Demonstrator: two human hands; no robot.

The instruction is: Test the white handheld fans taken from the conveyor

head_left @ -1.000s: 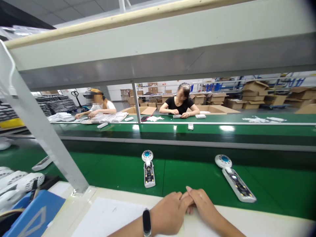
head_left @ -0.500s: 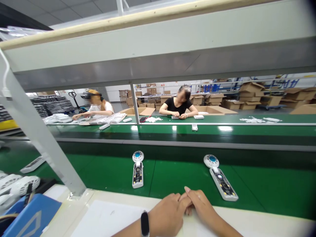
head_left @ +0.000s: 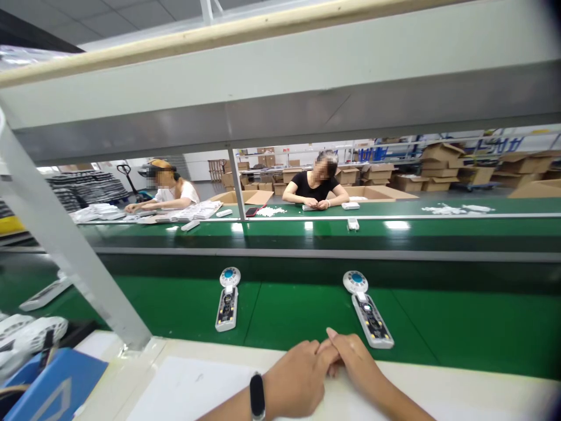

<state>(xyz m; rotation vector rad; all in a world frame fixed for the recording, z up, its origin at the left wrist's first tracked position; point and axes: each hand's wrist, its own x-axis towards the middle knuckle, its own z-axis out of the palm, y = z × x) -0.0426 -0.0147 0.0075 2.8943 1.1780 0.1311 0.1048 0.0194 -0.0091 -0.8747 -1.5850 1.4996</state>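
The left hand (head_left: 298,380) and the right hand (head_left: 357,365) rest on the white table edge (head_left: 460,392), clasped together and holding nothing. Just beyond them, two white devices lie on the green belt (head_left: 460,321): the left device (head_left: 227,298) and the right device (head_left: 368,310). No writing on them is readable. The left wrist wears one black band (head_left: 257,396).

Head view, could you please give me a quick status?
Left hand and right hand clasped, empty, on bench edge. Nearest unit on green belt, untouched. Second unit further left.
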